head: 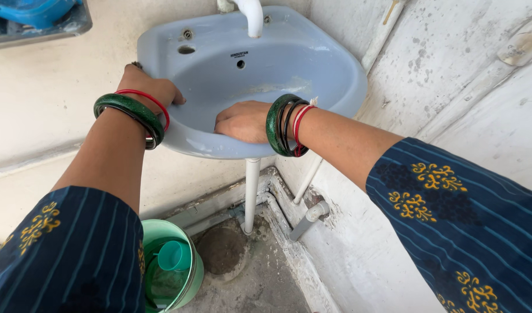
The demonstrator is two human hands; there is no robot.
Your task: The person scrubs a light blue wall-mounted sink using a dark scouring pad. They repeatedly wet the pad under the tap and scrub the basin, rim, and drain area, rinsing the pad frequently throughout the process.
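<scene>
**Wash basin under both your hands**

The wash basin (312, 64), pale blue and set in a corner of the walls, fills the upper middle of the frame. Your left hand (151, 90) sits at the left of the frame on the basin's near-left rim, its grip clasped over the edge with the thumb reaching inward. Your right hand (242, 120) lies in the centre of the frame, palm down on the basin's front inner slope, fingers bent and pressed to the surface; whether its grip encloses anything cannot be told.

Green and red bangles (132, 113) circle your left wrist, and green, dark and red bangles (284, 124) circle your right. Both sleeves are dark blue with thin stripes and yellow flower patterns, at the lower left and lower right of the frame.

A white tap spout (253, 16) comes down at the top centre, over the back of the basin. A white drain pipe (251, 194) drops from beneath the basin to the floor in the lower middle. Just right of it, a slimmer white pipe (308, 179) slants down along the wall. At the bottom, left of centre, a green bucket (193, 278) stands on the concrete floor with a small teal mug (174, 255) inside it. A blue object (37, 10) shows in the upper left corner.
</scene>
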